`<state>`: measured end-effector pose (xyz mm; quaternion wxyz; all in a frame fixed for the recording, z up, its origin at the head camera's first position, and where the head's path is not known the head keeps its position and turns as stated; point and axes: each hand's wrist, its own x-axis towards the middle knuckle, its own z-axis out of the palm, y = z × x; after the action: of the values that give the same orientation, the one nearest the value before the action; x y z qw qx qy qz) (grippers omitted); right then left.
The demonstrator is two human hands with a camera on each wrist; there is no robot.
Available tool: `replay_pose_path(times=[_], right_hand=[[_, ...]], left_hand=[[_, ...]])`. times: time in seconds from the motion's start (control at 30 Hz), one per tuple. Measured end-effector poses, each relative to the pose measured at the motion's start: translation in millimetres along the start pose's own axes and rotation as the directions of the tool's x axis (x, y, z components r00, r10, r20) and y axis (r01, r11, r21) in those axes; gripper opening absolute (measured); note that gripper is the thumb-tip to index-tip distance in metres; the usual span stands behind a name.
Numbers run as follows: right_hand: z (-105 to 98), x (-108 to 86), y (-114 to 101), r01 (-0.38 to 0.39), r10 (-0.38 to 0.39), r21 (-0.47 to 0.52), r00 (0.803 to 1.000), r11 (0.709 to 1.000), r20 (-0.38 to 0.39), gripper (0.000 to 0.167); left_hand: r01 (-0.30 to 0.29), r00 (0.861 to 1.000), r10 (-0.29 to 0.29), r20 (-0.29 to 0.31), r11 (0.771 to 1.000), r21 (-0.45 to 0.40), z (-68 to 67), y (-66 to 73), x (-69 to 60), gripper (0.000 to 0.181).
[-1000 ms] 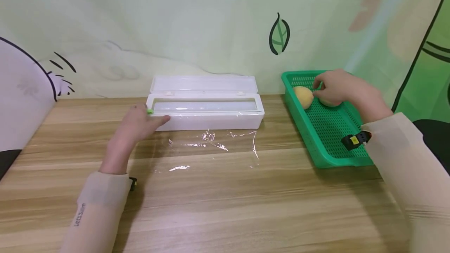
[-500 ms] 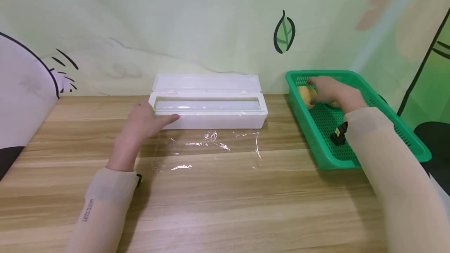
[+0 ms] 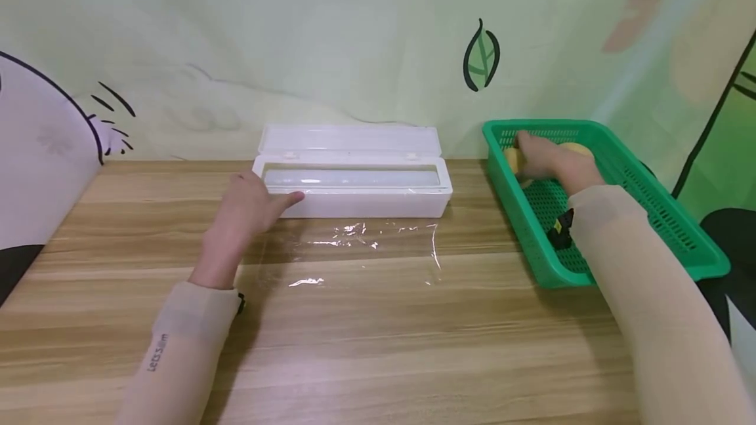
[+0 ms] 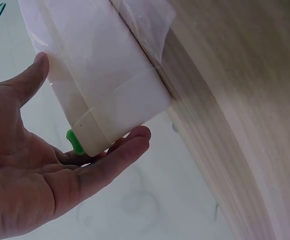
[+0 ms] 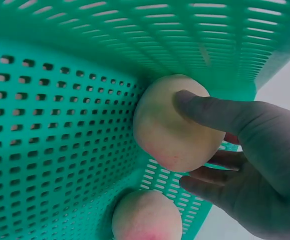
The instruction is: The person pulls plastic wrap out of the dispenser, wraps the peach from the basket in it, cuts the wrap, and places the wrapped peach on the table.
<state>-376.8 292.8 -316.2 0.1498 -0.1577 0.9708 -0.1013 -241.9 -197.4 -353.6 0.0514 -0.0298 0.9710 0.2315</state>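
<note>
A white cling film dispenser (image 3: 372, 204) stands with its lid raised, a pale roll inside. A clear sheet of cling film (image 3: 357, 244) lies out from it over the table. My left hand (image 3: 245, 205) holds the dispenser's left end, thumb along the front. In the left wrist view, the fingers reach around that end beside a green tab (image 4: 75, 142). My right hand (image 3: 546, 161) reaches into the green basket (image 3: 540, 258). It grips a yellowish-pink peach (image 5: 172, 137), with the thumb on top and the other fingers at its side. A second peach (image 5: 147, 217) lies nearby.
The wooden table (image 3: 378, 353) carries the dispenser at the back centre and the basket at the right. Behind them hangs a printed cloth (image 3: 331, 38) with a leaf drawing.
My right hand has moved left and down inside the basket, from above the peaches onto the left one, and now grips it. The left hand stays at the dispenser's end.
</note>
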Motion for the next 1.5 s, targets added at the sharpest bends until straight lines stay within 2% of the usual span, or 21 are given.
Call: replay_pose_path(times=[0.23,0.47,0.6,0.8,0.97,1.13,1.27,1.37,1.5], right_hand=[[2,-3.1,5,0.006,-0.007,-0.015,1.0,1.0,-0.026,0.062],[0,-12.5,4,0.014,-0.015,-0.02,0.998,1.0,-0.061,0.06],[-6,-18.2,2,-0.003,0.005,0.017,0.996,1.0,-0.09,0.065],[-19,-26.1,-3,0.016,-0.008,0.051,0.988,0.999,-0.152,0.077],[-30,-34.5,-9,-0.008,0.017,0.046,0.981,0.999,-0.194,0.084],[-36,-38.5,-17,0.0,0.022,0.079,0.96,0.997,-0.279,0.082],[-39,-41.0,-26,0.061,-0.022,0.096,0.93,0.994,-0.366,0.08],[-41,-45.4,-38,0.115,-0.066,0.092,0.905,0.989,-0.421,0.082],[-42,-54.3,-63,0.165,-0.119,0.06,0.88,0.985,-0.459,0.079]], left_hand=[[0.004,1.0,-0.004,-0.005,0.998,0.062,2.9,4.9,2.4,0.12],[0.012,1.0,-0.011,-0.016,0.999,0.043,4.7,3.6,6.3,0.12],[0.025,0.999,-0.025,-0.029,1.0,0.015,5.8,2.5,8.6,0.122],[0.019,0.999,-0.017,-0.03,0.999,0.039,6.6,2.6,11.9,0.122],[0.016,0.999,-0.014,-0.042,0.999,0.045,6.6,3.3,13.4,0.12],[0.021,0.999,-0.019,-0.049,0.999,0.036,6.7,3.3,14.2,0.119],[0.023,0.998,-0.022,-0.055,0.999,0.022,7.6,3.1,14.5,0.119],[0.022,0.998,-0.021,-0.053,0.999,0.024,7.9,3.0,14.6,0.12],[0.019,0.998,-0.018,-0.055,1.0,0.024,7.7,2.7,15.0,0.12]])
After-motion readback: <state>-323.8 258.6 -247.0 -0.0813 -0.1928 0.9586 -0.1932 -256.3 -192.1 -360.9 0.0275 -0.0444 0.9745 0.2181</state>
